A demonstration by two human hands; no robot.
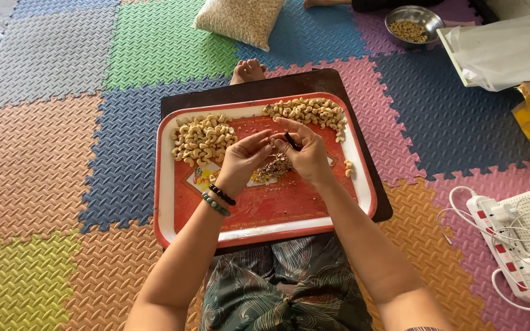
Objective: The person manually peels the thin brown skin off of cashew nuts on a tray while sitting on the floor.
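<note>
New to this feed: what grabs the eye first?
The red tray with a white rim sits at centre on a dark board, with one cashew pile at its upper left and another at its upper right. Over a small heap of brown skins, the left hand and right hand meet, the right pinching a small dark tool. Around it spreads a bright patchwork of foam floor mats.

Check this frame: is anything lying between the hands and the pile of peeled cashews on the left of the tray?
Nothing visible. The left hand and right hand meet over the heap of husk scraps at the tray's middle, the right holding a small dark tool. Only bare red tray separates them from the left cashew pile.
</note>
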